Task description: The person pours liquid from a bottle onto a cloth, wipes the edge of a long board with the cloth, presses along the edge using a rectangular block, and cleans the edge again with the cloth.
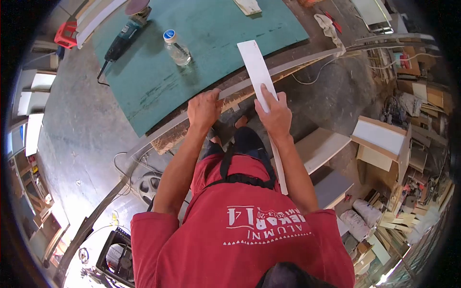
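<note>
My right hand (276,113) is closed on a long, narrow white board (254,65), thumb lying along its face. The board's far end reaches over the edge of the green-topped table (221,43), and its lower part runs down beside my right forearm. My left hand (204,110) rests at the table's near edge, on or just above a thin strip (175,121) that runs along it. Its fingers are curled, and whether they pinch the strip is hard to make out.
On the table are a clear bottle with a blue lid (177,48), a corded power tool (127,33) and a white piece (248,6). A cloth (329,29) lies right of the green top. Boards (321,146) and a box-like cabinet (379,139) stand at right, a fan (117,257) at lower left.
</note>
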Demonstrator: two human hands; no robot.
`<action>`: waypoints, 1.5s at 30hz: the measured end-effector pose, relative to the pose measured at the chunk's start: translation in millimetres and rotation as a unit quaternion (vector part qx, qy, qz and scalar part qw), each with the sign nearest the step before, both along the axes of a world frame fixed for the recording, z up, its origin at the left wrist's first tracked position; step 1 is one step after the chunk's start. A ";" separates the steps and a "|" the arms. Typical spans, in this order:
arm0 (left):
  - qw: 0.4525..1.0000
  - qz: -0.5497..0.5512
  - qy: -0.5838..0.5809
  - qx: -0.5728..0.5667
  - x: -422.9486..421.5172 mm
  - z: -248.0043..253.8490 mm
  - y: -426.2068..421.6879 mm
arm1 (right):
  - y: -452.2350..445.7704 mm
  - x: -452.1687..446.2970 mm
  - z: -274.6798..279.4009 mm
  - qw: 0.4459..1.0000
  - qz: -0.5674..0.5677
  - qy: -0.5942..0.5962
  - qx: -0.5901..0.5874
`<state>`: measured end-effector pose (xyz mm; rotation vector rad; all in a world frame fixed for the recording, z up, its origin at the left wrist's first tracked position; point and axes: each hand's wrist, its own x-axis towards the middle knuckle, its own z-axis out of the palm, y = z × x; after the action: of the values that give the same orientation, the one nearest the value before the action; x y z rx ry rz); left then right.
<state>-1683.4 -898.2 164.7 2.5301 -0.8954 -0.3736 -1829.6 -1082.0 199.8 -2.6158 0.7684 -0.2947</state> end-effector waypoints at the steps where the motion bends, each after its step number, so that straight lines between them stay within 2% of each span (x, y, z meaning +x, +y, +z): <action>1: 0.999 -0.003 0.033 0.040 4.5 5.7 -1.3 | 1.5 -4.1 2.8 1.000 0.009 -0.007 -0.003; 5: 1.000 0.007 0.007 -0.010 1.6 -5.7 0.8 | 23.6 -79.0 10.7 0.999 0.042 0.022 0.020; 7: 0.998 0.023 -0.021 -0.055 -2.9 -10.1 0.6 | 21.6 -73.2 18.3 0.998 0.050 0.038 0.006; 9: 0.998 0.018 -0.019 -0.052 -3.7 -10.4 1.9 | 9.2 -51.9 6.2 0.997 0.028 0.058 -0.052; 12: 1.000 0.012 -0.002 -0.026 -2.9 -4.6 1.2 | -18.8 7.9 2.6 0.998 -0.013 0.027 -0.051; 13: 1.000 0.011 0.017 0.000 -0.3 -1.4 0.9 | -15.5 0.1 3.4 0.998 -0.017 0.024 -0.053; 16: 0.999 0.010 -0.011 -0.035 -0.2 -7.9 1.9 | 6.5 -41.3 5.9 0.997 0.029 0.031 -0.062; 18: 0.999 0.019 -0.006 -0.038 -1.1 -7.8 1.5 | 28.8 -73.8 17.5 0.997 0.068 0.027 0.003; 24: 1.000 0.013 -0.006 -0.010 -4.8 -4.1 1.3 | -5.8 3.5 1.1 0.998 -0.001 0.028 -0.060; 26: 1.000 0.008 -0.003 0.009 -1.2 -1.1 1.5 | 3.0 -16.7 5.7 0.999 0.009 0.026 -0.041; 28: 0.999 0.015 -0.024 -0.045 -1.5 -11.6 2.7 | 17.4 -50.6 12.2 0.999 0.028 0.021 -0.028; 30: 0.998 0.022 -0.016 -0.051 -3.0 -9.0 1.5 | 35.1 -91.9 21.0 0.998 0.051 0.009 0.032; 33: 0.998 0.028 -0.002 -0.047 -2.2 -5.5 2.7 | 27.7 -88.0 16.8 0.998 0.045 0.029 -0.015; 36: 0.999 0.022 -0.003 -0.036 -5.4 -6.3 1.8 | -1.3 -27.8 -1.0 0.999 -0.013 0.002 -0.030; 40: 0.999 0.017 -0.004 -0.027 -1.1 -3.3 2.0 | 7.0 -48.2 7.0 0.999 0.004 0.021 -0.044; 42: 0.998 0.015 -0.021 -0.049 -1.7 -0.8 1.6 | 30.2 -87.3 15.8 0.998 0.059 -0.007 0.002; 45: 0.998 0.019 -0.031 -0.048 -1.9 0.6 -0.4 | 29.4 -77.3 14.1 0.999 0.030 0.031 0.011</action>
<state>-1685.3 -898.6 165.4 2.4783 -0.8665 -0.2373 -1906.9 -1052.6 214.0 -2.6326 0.7086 -0.1881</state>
